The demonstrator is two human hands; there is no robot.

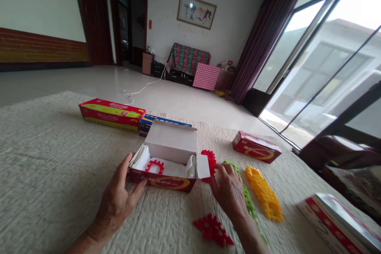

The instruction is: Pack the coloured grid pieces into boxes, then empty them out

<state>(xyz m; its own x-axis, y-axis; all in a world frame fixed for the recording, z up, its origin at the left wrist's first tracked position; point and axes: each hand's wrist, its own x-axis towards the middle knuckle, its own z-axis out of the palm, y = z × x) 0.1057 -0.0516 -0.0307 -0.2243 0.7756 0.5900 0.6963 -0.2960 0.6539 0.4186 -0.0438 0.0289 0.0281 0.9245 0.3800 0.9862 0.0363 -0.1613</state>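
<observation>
A small dark-red cardboard box point(168, 182) stands open on the quilted cover, its white lid raised at the back. Inside, a red toothed square building block point(154, 166) lies on white lining. My left hand point(120, 192) is closed around the box's left end, thumb on the front wall. Just right of the box's side flap, my right hand point(228, 186) curls its fingers onto a row of red building blocks point(209, 154); its fingertips are partly hidden. Beneath and beside that hand lie green building blocks point(249, 202). Yellow building blocks point(263, 192) are farther right.
Loose red building blocks point(212, 230) lie in front of my right forearm. Behind the open box are a long red-and-yellow box point(111, 116) and a blue box point(145, 125). A closed red box point(256, 147) stands back right, and a white-and-red box point(342, 222) front right.
</observation>
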